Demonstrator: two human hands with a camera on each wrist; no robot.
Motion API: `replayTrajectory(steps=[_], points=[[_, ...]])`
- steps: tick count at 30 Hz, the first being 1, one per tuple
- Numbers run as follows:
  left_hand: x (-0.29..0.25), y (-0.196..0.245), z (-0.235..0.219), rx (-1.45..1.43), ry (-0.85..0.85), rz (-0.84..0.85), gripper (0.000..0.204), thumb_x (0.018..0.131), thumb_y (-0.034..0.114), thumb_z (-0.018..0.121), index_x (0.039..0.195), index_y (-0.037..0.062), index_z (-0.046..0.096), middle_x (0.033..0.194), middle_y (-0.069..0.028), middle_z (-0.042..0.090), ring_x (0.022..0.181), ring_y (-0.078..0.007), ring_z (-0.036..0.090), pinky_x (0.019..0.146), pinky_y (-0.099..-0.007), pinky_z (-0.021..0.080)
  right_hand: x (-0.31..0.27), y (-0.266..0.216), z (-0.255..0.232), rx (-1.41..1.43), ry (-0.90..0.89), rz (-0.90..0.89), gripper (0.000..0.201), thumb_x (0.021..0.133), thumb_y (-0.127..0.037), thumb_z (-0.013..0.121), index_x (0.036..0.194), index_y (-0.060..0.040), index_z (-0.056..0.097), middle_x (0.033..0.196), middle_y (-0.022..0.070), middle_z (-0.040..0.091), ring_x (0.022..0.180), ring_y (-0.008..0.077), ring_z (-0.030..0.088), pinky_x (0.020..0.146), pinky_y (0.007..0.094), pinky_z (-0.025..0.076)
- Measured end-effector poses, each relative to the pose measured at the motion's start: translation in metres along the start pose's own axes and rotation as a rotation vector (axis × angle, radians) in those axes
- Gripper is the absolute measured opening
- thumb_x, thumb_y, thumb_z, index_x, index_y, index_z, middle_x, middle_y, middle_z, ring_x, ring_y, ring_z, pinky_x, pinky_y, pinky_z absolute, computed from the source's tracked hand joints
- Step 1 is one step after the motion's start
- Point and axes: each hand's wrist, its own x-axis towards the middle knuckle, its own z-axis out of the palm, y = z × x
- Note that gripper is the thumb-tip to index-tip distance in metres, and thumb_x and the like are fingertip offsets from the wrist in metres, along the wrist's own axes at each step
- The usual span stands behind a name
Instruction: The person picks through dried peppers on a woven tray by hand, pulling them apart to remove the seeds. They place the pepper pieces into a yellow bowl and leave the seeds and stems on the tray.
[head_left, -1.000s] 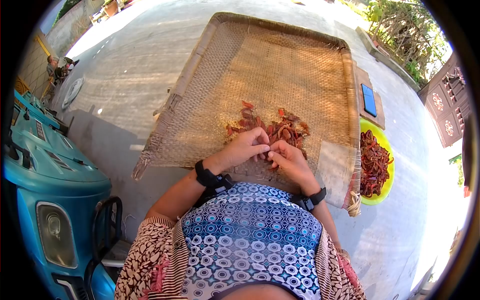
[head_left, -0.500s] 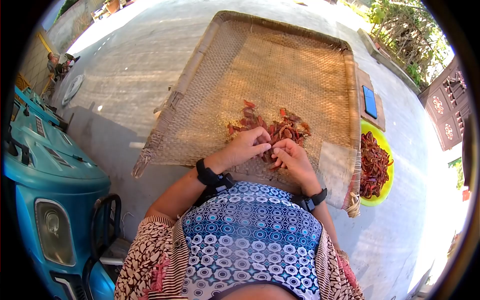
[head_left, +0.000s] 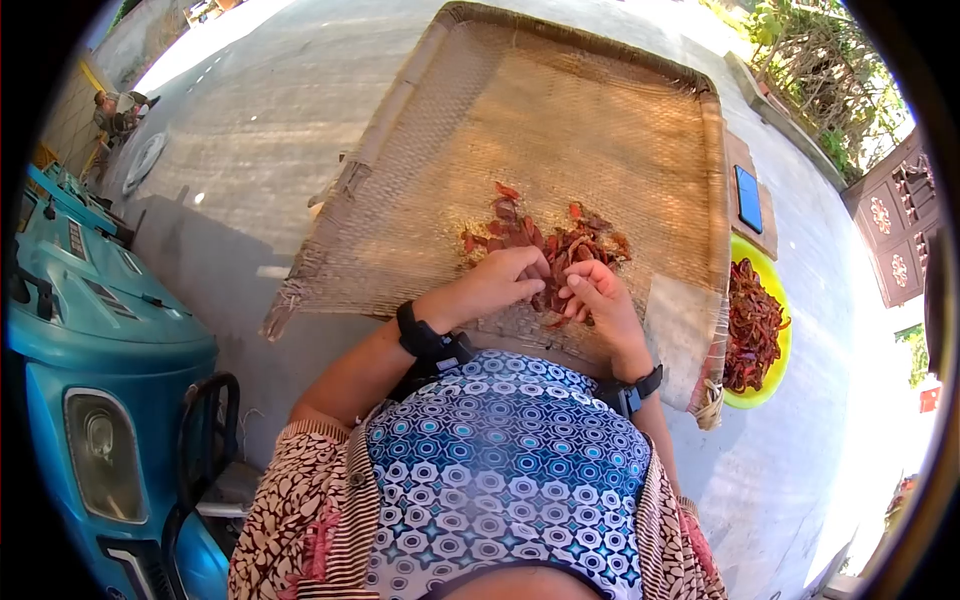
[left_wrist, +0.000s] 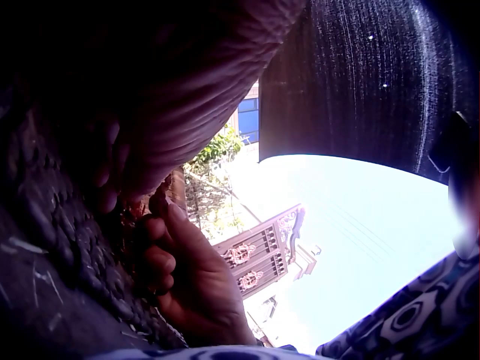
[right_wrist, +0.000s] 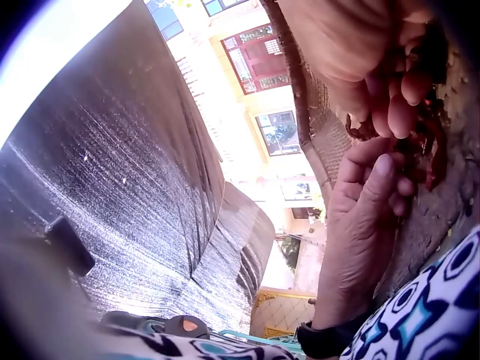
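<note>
Both hands work close together over the near edge of a woven bamboo tray. My left hand has its fingers curled toward the thumb, around a dried red chili that is mostly hidden. Just to its right, my right hand pinches a dried chili between thumb and forefinger, the tips overlapping the pile in the head view. Beyond the fingers lie dried chilies and flattened reddish pieces, with pale seeds scattered about them. In the right wrist view, red chilies show beside the left fingertips.
At the tray's right stands a yellow-green basin heaped with dried chilies. A blue-screened phone lies on a board behind it. A teal vehicle stands at the left, with a person sitting farther back.
The hands, whose fingertips met a second ago, now stand slightly apart, the right one having shifted right. The head view has tilted slightly, so the tray appears higher.
</note>
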Motion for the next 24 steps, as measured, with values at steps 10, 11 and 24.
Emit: replayTrajectory(steps=[10, 11, 24], points=[[-0.0001, -0.0052, 0.0007, 0.022, 0.009, 0.031, 0.019, 0.091, 0.006, 0.060, 0.107, -0.0018, 0.056, 0.089, -0.0104, 0.065, 0.082, -0.0170, 0.067, 0.071, -0.0303, 0.053, -0.0013, -0.0015, 0.0013, -0.022, 0.019, 0.007, 0.016, 0.098, -0.019, 0.057, 0.107, -0.0054, 0.058, 0.084, 0.0035, 0.067, 0.065, 0.0057, 0.059, 0.055, 0.0175, 0.043], [0.0002, -0.0061, 0.0010, 0.013, 0.009, 0.025, 0.019, 0.091, 0.006, 0.060, 0.107, -0.0019, 0.056, 0.089, -0.0104, 0.065, 0.082, -0.0171, 0.067, 0.071, -0.0303, 0.053, -0.0014, -0.0014, 0.0012, -0.021, 0.019, 0.003, 0.016, 0.098, -0.019, 0.057, 0.107, -0.0054, 0.058, 0.084, 0.0034, 0.067, 0.065, 0.0057, 0.059, 0.055, 0.0175, 0.043], [0.0004, -0.0033, 0.0005, 0.004, -0.003, -0.002, 0.019, 0.091, 0.005, 0.059, 0.107, -0.0027, 0.056, 0.089, -0.0113, 0.066, 0.082, -0.0178, 0.068, 0.072, -0.0308, 0.054, -0.0010, 0.0013, 0.0003, 0.007, 0.005, -0.011, 0.015, 0.098, -0.018, 0.056, 0.107, -0.0056, 0.058, 0.084, 0.0032, 0.066, 0.064, 0.0053, 0.059, 0.054, 0.0166, 0.043]])
